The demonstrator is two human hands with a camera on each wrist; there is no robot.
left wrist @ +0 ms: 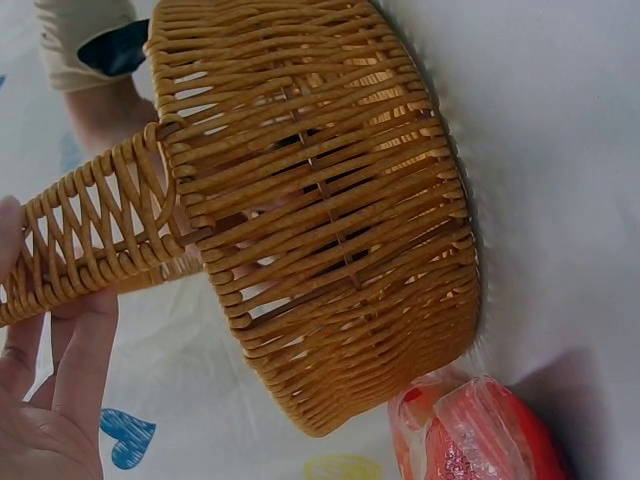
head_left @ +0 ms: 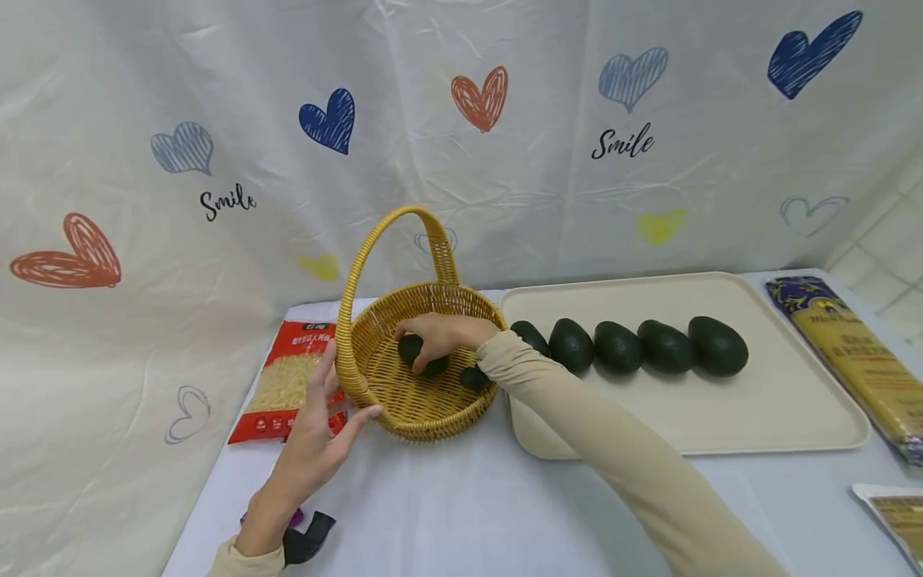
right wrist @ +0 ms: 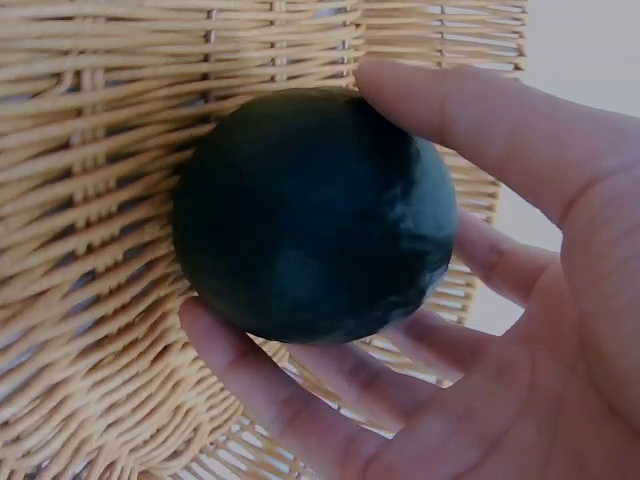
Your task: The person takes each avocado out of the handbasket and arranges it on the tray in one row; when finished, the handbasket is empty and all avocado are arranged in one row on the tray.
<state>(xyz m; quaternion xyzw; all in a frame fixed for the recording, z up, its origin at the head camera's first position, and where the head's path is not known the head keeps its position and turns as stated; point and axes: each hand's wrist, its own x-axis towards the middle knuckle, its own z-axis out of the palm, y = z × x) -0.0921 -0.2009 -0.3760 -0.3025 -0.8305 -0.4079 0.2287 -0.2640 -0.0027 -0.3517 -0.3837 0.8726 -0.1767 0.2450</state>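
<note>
Resting against the outside of the woven basket (head_left: 418, 377) near the counter's front left part, the left hand (head_left: 317, 437) lies with fingers straight and spread, its thumb touching the wicker wall (left wrist: 330, 250) and grasping nothing; the left wrist view shows its fingertips (left wrist: 80, 340) just beside the base of the basket's handle (left wrist: 80, 240). A small black and purple object (head_left: 306, 535) lies on the white counter (head_left: 461, 513) by that wrist, near the front edge. Farther in, the right hand (head_left: 440, 330) reaches over the basket's rim from the right, its grip curled around a dark green avocado (right wrist: 310, 215) down inside the basket, fingers below and thumb above. A second avocado (head_left: 473, 377) lies in the basket close to the right wall, partly hidden by the beige sleeve (head_left: 620, 457). Left of the basket, touching it, lies a red bag of pasta (head_left: 288, 381). To the right, a cream tray (head_left: 779, 401) carries a row of five avocados (head_left: 642, 346) side by side. Along the counter's right edge lies a long packet of spaghetti (head_left: 851, 361), with another packet (head_left: 897, 517) at the front right corner. A curtain with hearts (head_left: 476, 96) hangs behind the counter's back edge.
</note>
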